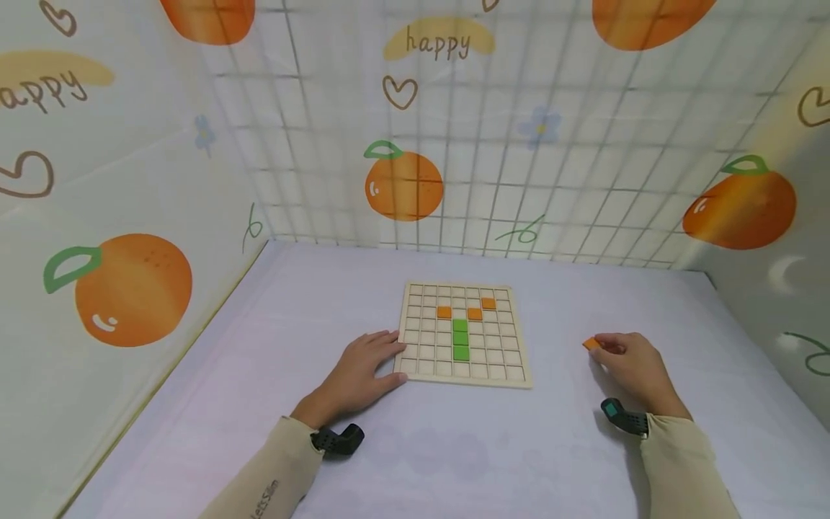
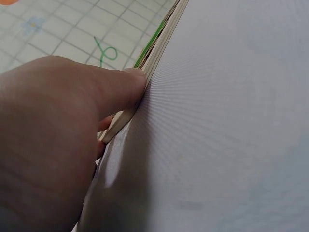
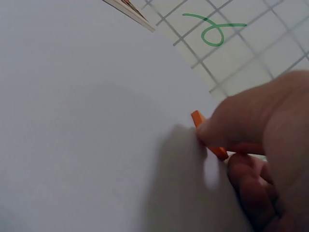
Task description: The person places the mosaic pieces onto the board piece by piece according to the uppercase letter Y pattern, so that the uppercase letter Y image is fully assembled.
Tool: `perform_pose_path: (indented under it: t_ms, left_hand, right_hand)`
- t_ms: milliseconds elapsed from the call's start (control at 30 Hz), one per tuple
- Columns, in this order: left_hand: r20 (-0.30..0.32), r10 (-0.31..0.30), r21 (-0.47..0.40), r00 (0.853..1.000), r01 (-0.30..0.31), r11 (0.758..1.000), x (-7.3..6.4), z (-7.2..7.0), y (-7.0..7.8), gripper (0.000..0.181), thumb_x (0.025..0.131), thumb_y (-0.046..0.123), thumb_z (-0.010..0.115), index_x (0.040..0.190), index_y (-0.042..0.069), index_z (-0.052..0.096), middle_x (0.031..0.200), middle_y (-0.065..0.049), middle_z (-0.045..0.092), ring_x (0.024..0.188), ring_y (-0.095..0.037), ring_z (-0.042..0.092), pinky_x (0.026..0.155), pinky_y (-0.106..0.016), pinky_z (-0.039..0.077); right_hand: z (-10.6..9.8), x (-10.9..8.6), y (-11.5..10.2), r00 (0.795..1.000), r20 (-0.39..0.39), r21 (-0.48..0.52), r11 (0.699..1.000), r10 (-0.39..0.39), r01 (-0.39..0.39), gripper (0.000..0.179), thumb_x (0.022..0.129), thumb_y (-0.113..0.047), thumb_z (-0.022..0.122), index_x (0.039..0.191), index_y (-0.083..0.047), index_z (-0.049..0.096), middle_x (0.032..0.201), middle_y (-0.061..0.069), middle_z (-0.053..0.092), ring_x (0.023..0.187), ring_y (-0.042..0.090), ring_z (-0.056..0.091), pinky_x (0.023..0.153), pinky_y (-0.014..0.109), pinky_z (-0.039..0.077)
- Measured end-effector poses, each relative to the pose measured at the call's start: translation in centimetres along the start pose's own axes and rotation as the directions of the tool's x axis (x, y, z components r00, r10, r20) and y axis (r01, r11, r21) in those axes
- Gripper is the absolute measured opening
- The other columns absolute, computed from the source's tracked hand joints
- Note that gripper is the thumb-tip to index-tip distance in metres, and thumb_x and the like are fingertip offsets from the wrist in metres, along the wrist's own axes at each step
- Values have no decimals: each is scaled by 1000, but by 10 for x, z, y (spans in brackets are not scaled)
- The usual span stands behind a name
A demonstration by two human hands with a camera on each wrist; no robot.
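A square wooden grid board [image 1: 428, 365] lies flat on the table. Three green square tiles [image 1: 460, 339] stand in a column on it, with orange tiles [image 1: 444, 312] in cells above them to the left and right. My left hand [image 1: 359, 371] rests at the board's front-left corner, its fairly straight fingers on the left edge. In the left wrist view the thumb [image 2: 123, 87] touches the board's rim. Off to the right of the board, my right hand [image 1: 635, 364] pinches an orange tile [image 1: 591, 344] between thumb and fingers. The right wrist view shows this tile [image 3: 197, 117] edge-on, close to the tabletop.
A pale cloth covers the table [image 1: 454, 447]. Behind it stands a white wire grid wall [image 1: 480, 144] under a cloth printed with oranges and hearts. Similar printed side walls close off the left and right. A dark device is strapped on each wrist.
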State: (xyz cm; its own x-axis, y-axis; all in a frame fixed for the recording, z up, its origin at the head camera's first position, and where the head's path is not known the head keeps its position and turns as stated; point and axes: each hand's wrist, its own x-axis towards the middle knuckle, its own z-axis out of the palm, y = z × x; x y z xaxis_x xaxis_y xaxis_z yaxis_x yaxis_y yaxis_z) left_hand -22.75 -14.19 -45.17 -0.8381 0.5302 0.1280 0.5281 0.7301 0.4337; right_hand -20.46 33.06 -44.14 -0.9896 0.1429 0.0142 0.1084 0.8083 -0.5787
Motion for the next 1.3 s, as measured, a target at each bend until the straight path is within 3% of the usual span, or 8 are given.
perform_pose_path:
  t_ms: [267,933,1300]
  left_hand:
    - [-5,0,-4,1000,0,1000,-1,2,0,56,97,44,63,146,18,54,157,-1,41,147,-23,30,119,-50,21]
    - [-19,-5,-10,1000,5,1000,-2,-3,0,56,96,43,63,145,16,55,157,-3,41,146,-24,31,117,-50,24]
    - [-15,-2,-22,1000,2,1000,-3,-1,0,56,97,42,63,145,17,55,157,-2,41,146,-25,30,118,-51,23]
  right_hand:
    - [3,-1,-1,999,-2,17,999,46,-46,42,96,-21,62,129,5,59,118,27,58,103,40,53,82,52,49]
    - [8,1,-2,988,-149,51,997,-48,56,36,93,-17,64,124,1,64,107,20,64,95,33,57,76,38,45]
    - [11,-1,-9,987,-151,121,992,58,-40,37,96,-19,59,126,3,63,113,22,63,95,32,54,72,34,44]
